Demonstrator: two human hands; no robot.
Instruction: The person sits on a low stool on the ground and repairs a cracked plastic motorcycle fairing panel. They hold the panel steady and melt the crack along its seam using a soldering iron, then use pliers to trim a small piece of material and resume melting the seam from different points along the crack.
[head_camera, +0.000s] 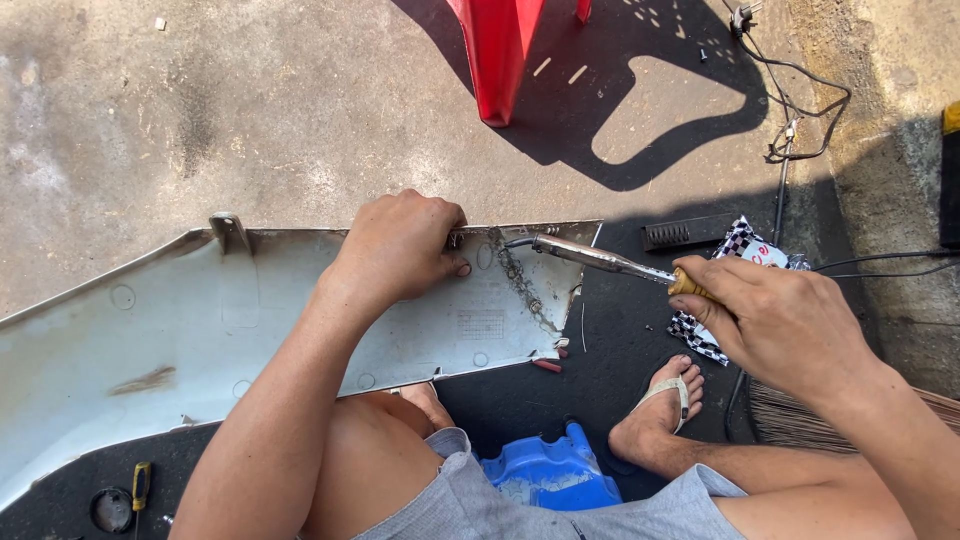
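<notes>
The person sits low over a concrete floor (250, 110), with a long pale grey plastic panel (200, 320) lying across the knees and on a dark mat (610, 350). The left hand (400, 245) rests on the upper edge of the panel, fingers curled over the rim and pressing it down; it grips the panel itself. The right hand (775, 320) is closed around the wooden handle of a soldering iron (600, 260), which points toward 9 o'clock. The metal tip of the iron is just beside the left hand, at its 3 o'clock side, close to a rough dark seam (520, 285) that runs down the panel toward 5 o'clock.

At 6 o'clock from the seam, between the person's legs, stands a blue plastic container (545, 475); what is inside looks like pale dust or small bits, but this cannot be told surely. A chequered black-and-white packet (735, 250) lies under the right hand, at 12 o'clock from its knuckles. A red plastic stool leg (497, 60) stands at 12 o'clock from the panel, well apart. A black cable (800, 110) runs at 1 o'clock. A small screwdriver with a yellow handle (141, 485) lies at 7 o'clock on the mat.
</notes>
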